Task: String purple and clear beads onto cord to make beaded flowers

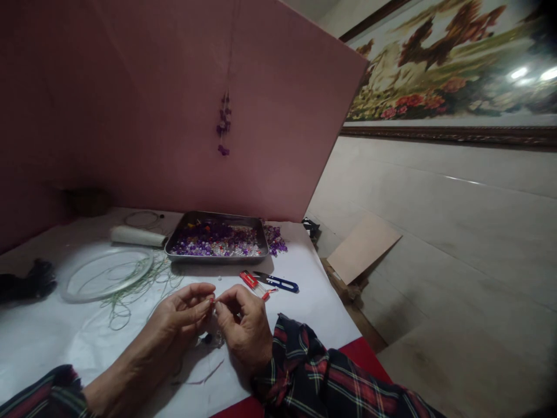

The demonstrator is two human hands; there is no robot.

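Note:
Near the front of the white-covered table, my left hand [185, 313] pinches a small red bead [212, 301] between thumb and fingertips. My right hand [243, 328] meets it from the right, thumb and index finger pressed together beside the bead; whatever they pinch is too small to name. Below the hands hang a dark bead [208, 338] and some clear beads [220, 338], partly hidden by the fingers. A thin purplish strand [204, 381] lies on the table beneath. Behind the hands stands a metal tray [217, 259] of purple, clear and red beads.
Blue-handled snips [282, 284] and a red needle packet [249, 279] lie right of the hands. Left are a clear ring [72, 297], tangled green thread [119, 307], and a thread cone [137, 236]. Purple bead strings [223, 125] hang on the pink panel [174, 116].

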